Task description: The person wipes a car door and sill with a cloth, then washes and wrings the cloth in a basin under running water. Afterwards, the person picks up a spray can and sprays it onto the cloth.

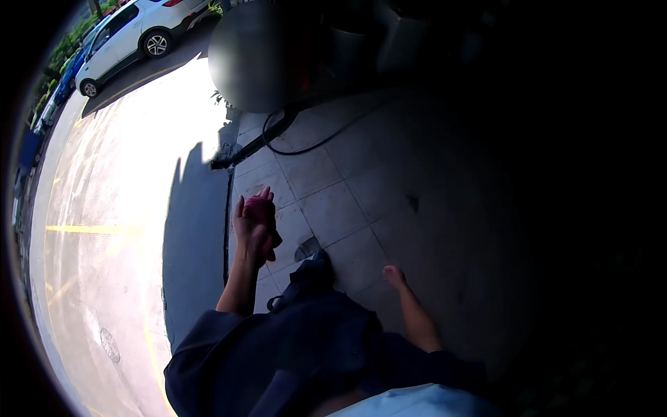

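Observation:
My left hand is held out in front of me, low over the tiled floor. Its fingers are around a dark red cloth, which hangs down beside the palm, with fingertips showing beyond it. Lower and to the right, my right hand hangs in dim light with its fingers curled in, and no object shows in it. Dark clothing covers my body, and one dark shoe is on the tiles between the hands.
A thin black hose or cable loops over the tiles. Behind it stands a large rounded grey object. At left, beyond the tile edge, lies sunlit pavement with yellow lines; a white car is parked farther off. The right side is dark.

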A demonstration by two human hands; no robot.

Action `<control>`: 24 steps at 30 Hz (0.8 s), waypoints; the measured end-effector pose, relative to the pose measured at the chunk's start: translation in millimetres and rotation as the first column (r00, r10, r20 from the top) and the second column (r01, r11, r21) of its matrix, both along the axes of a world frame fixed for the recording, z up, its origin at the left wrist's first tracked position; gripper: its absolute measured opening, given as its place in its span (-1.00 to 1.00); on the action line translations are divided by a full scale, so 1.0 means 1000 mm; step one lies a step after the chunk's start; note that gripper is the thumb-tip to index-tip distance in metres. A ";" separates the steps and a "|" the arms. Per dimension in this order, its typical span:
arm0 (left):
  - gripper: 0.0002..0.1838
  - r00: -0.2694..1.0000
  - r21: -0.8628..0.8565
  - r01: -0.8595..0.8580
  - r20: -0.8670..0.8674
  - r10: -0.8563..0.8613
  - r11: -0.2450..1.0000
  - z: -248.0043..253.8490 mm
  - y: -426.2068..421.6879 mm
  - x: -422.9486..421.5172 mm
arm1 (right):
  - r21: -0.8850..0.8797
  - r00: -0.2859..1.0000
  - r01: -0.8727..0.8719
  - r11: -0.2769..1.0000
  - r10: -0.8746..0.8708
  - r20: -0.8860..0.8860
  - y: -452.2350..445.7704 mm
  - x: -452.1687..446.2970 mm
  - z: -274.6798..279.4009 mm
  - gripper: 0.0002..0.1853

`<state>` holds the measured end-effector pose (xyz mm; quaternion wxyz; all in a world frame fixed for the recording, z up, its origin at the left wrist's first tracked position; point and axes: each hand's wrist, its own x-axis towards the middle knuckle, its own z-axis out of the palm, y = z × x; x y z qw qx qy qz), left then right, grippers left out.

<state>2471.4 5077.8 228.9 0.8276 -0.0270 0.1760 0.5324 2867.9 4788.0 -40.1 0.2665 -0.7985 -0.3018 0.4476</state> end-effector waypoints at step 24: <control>-0.68 0.785 0.342 -0.122 -0.541 0.301 0.932 0.058 0.581 0.498 | 0.409 0.874 0.422 0.809 -0.243 -0.422 0.681 0.511 -0.026 -0.77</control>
